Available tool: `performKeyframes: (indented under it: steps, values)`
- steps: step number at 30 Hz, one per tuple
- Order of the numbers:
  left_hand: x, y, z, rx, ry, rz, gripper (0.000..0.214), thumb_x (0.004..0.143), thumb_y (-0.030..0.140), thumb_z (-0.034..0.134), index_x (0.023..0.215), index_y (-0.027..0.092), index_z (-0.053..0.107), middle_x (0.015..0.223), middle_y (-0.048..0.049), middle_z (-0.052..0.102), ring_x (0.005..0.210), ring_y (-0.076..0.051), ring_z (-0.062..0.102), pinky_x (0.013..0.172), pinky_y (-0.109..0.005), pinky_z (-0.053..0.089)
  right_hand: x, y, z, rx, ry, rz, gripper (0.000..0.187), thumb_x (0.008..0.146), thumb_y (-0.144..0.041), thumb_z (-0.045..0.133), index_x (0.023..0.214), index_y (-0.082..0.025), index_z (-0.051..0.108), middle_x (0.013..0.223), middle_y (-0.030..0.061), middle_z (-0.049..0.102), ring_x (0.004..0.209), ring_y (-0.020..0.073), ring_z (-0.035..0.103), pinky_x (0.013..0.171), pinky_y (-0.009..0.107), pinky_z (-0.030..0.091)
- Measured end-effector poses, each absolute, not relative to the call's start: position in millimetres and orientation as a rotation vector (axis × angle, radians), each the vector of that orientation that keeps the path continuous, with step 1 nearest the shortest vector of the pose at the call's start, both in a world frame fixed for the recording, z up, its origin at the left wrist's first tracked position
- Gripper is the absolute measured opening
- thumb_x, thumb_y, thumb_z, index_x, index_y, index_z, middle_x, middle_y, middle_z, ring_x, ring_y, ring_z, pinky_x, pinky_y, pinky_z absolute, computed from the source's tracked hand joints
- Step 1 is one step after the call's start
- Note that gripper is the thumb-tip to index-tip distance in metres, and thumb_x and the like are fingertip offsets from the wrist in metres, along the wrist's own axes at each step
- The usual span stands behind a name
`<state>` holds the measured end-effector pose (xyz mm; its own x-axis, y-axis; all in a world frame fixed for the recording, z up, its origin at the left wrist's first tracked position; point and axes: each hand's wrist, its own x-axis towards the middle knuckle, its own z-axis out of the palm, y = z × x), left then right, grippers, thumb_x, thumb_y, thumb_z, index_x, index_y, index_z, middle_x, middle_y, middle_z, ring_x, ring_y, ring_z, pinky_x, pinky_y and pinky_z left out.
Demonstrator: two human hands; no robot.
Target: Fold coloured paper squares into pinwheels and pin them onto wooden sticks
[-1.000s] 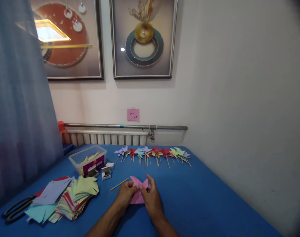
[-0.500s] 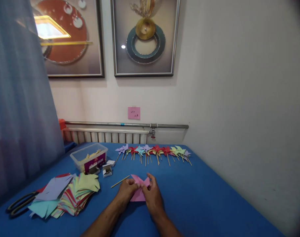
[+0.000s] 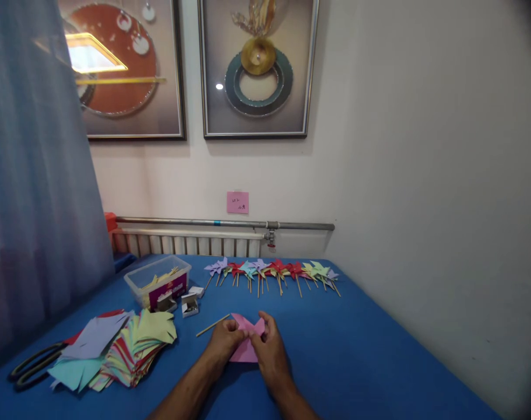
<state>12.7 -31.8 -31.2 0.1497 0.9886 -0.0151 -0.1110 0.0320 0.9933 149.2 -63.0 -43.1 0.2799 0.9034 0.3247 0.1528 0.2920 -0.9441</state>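
Note:
A pink paper pinwheel sheet [image 3: 245, 352], partly folded, is held between both hands above the blue table. My left hand [image 3: 224, 341] pinches it near the centre with thumb and fingertips. From the other side, my right hand [image 3: 269, 344] presses its thumb at the centre, its fingers behind the paper. Two pink points stick up above the thumbs, and the lower part hangs flat. Just left of the paper, a thin wooden stick [image 3: 213, 325] lies on the table. Whether a pin is at the centre is hidden by the fingers.
Several finished pinwheels [image 3: 276, 268] lie in a row at the back. On the left stand a plastic box [image 3: 158, 282] of sticks and a small open box [image 3: 189, 305]. Nearer are cut paper sheets [image 3: 138, 347] and scissors [image 3: 35, 364]. A blue curtain [image 3: 42, 175] hangs left.
Both hands keep their grip on the pink paper, with only slight finger shifts. The whole view has shifted a little, so things sit slightly lower.

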Motion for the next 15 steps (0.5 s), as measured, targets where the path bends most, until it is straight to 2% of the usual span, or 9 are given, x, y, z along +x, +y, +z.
performKeyframes:
  steps: [6, 11, 15]
  values:
    - [9.8, -39.1, -19.0, 1.166, 0.980, 1.113, 0.030, 0.053, 0.039, 0.080, 0.063, 0.015, 0.065, 0.056, -0.0004, 0.061, 0.050, -0.013, 0.049, 0.055, -0.027, 0.035, 147.7, -63.2, -39.9, -1.151, -1.180, 0.739, 0.054, 0.077, -0.039, 0.069, 0.129, -0.022, 0.063, 0.081, 0.0007, 0.073, 0.072, 0.0218, 0.068, 0.064, 0.031, 0.052]
    - [7.9, -43.3, -9.9, 1.174, 0.976, 1.151, 0.029, 0.053, 0.038, 0.079, 0.059, 0.016, 0.062, 0.054, 0.0007, 0.058, 0.050, -0.012, 0.047, 0.054, -0.026, 0.033, 143.7, -60.9, -38.0, -1.087, -1.116, 0.887, 0.062, 0.074, -0.039, 0.069, 0.131, -0.018, 0.057, 0.080, 0.0023, 0.074, 0.072, 0.0235, 0.070, 0.068, 0.034, 0.055]
    - [8.3, -41.0, -15.1, 1.180, 0.980, 1.173, 0.032, 0.054, 0.039, 0.082, 0.058, 0.017, 0.060, 0.053, 0.0018, 0.057, 0.051, -0.013, 0.048, 0.056, -0.026, 0.035, 143.0, -60.7, -37.5, -1.073, -1.097, 0.911, 0.062, 0.071, -0.034, 0.071, 0.130, -0.018, 0.057, 0.079, 0.0020, 0.075, 0.070, 0.0243, 0.071, 0.064, 0.034, 0.055]
